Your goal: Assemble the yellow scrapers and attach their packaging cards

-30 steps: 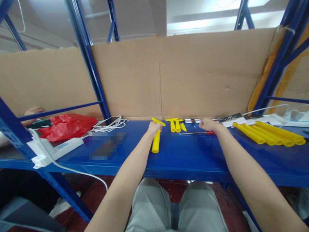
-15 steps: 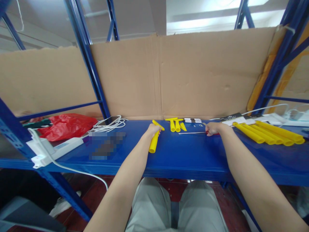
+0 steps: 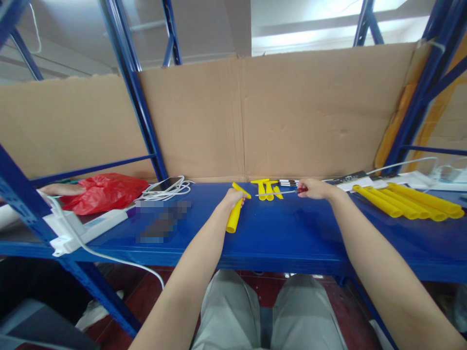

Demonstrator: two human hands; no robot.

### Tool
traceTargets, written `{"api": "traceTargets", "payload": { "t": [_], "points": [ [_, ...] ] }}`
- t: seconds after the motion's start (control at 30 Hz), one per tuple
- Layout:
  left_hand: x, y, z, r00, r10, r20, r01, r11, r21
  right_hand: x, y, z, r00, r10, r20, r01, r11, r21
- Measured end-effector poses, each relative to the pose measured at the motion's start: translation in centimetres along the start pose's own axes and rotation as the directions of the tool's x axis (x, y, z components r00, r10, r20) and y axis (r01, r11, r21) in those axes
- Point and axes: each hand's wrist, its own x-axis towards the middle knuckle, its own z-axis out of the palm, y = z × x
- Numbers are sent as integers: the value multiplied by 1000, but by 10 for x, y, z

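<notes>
My left hand point(image 3: 234, 197) is closed round a yellow tube point(image 3: 232, 221) with a short yellow crosspiece at its top, tilted just above the blue shelf point(image 3: 277, 233). In my right hand point(image 3: 305, 188) is the red handle of a screwdriver point(image 3: 282, 193), its thin shaft pointing left. Behind the shaft lie two yellow T-shaped pieces point(image 3: 261, 190) and a small yellow piece point(image 3: 278, 192). Black-and-white sticks point(image 3: 288, 183) lie near the cardboard, partly hidden by my right hand.
Several yellow tubes point(image 3: 408, 206) lie at the right beside white boxes. At the left are a red plastic bag point(image 3: 109, 193), a coiled white cable point(image 3: 170, 189) and a white power strip point(image 3: 98, 227). Another person's forearm point(image 3: 62, 189) reaches toward the bag. Cardboard point(image 3: 310, 112) stands behind.
My right hand has lifted the screwdriver and moved left, its shaft now over the yellow pieces. My left hand has hardly moved. Another person's arm has appeared at the left.
</notes>
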Motion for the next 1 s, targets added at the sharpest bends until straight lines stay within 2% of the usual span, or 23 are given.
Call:
{"api": "traceTargets", "payload": {
  "t": [0.23, 0.53, 1.0],
  "points": [
    [0, 3, 3, 1000, -19, -12, 20, 999, 30, 1, -16, 3, 993, 44, -112, -59, 989, -138],
    [-6, 6, 5, 997, 55, 54, -60, 995, 86, -3, -27, 3, 993, 56, -99, -75, 979, -190],
    [-6, 5, 5, 995, 85, 57, -92, 986, 137, -6, -30, 1, 992, 83, -96, -103, 968, -230]
  ]
}}
